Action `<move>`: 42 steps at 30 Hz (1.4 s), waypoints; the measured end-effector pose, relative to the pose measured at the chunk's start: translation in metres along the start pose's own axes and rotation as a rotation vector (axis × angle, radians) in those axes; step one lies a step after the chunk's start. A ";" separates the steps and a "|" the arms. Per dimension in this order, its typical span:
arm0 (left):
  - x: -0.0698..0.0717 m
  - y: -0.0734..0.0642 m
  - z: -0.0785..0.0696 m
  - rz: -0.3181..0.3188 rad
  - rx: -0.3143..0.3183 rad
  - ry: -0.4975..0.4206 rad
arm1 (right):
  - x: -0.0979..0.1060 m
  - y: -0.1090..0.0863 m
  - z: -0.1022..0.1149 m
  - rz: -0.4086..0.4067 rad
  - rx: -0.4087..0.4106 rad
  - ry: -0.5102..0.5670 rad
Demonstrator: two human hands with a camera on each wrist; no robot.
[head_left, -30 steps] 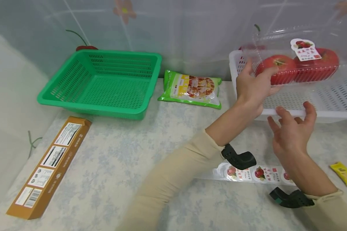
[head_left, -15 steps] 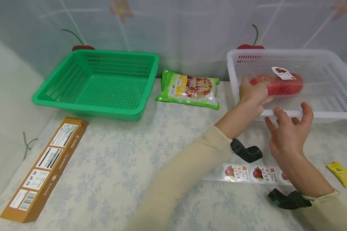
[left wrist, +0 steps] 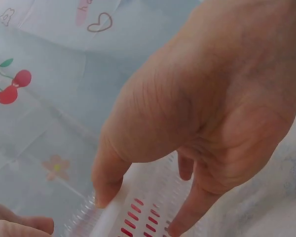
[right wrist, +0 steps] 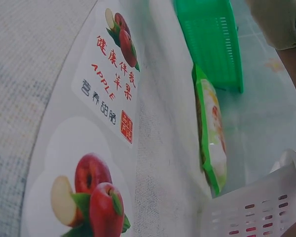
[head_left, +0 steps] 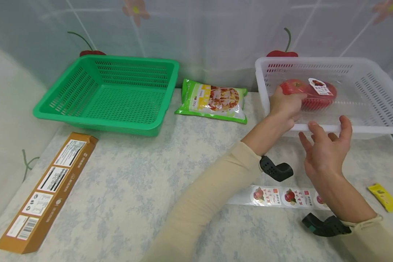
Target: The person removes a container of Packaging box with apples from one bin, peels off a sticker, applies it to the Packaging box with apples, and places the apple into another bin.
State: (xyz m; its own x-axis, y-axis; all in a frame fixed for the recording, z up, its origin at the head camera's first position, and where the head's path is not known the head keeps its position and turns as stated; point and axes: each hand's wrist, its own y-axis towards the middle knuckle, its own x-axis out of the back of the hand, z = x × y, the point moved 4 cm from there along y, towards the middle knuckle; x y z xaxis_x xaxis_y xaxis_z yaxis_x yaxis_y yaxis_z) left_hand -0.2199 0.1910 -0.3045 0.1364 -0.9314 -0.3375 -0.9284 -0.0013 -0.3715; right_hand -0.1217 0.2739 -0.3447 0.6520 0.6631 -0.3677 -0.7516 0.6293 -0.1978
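Observation:
Two red apples in a clear plastic pack [head_left: 309, 95] lie in the left part of a white slotted basket [head_left: 380, 130]. On the pack's top sits a white apple label [head_left: 320, 86]. My left hand [head_left: 285, 105] reaches over the basket's front left corner and holds the pack's left end. In the left wrist view a hand [left wrist: 187, 108] spans the basket's slotted wall, with red showing through the slots. With its fingers bent, my right hand [head_left: 327, 154] grips the basket's front rim. Its fingertips are partly hidden at that rim.
A strip of apple labels [head_left: 293, 197] lies under the forearms. Left of the basket is a green-edged food bag [head_left: 214, 100], then a green basket [head_left: 154, 127]. A long brown box [head_left: 47, 193] lies far left, and a small yellow packet [head_left: 384, 197] at right.
The apple pack has come down from above the white basket into it, and shifted left and levelled, with my left hand still at its end. My right hand stays at the front rim.

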 end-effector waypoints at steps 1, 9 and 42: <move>0.000 0.001 0.000 -0.001 0.000 0.006 | 0.000 0.000 0.000 0.001 0.001 -0.002; 0.002 0.004 -0.004 0.066 -0.005 0.090 | -0.001 0.002 0.000 -0.006 -0.020 -0.024; 0.114 -0.019 -0.087 0.461 -0.395 0.595 | 0.008 -0.047 -0.001 0.297 -0.043 -0.305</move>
State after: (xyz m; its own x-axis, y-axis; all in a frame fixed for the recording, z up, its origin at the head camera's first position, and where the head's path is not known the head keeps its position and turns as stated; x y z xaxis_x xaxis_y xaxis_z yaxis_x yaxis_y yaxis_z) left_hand -0.2172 0.0530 -0.2603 -0.3870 -0.9060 0.1715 -0.9140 0.4015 0.0585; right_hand -0.0813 0.2487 -0.3395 0.4014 0.9067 -0.1297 -0.9104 0.3796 -0.1644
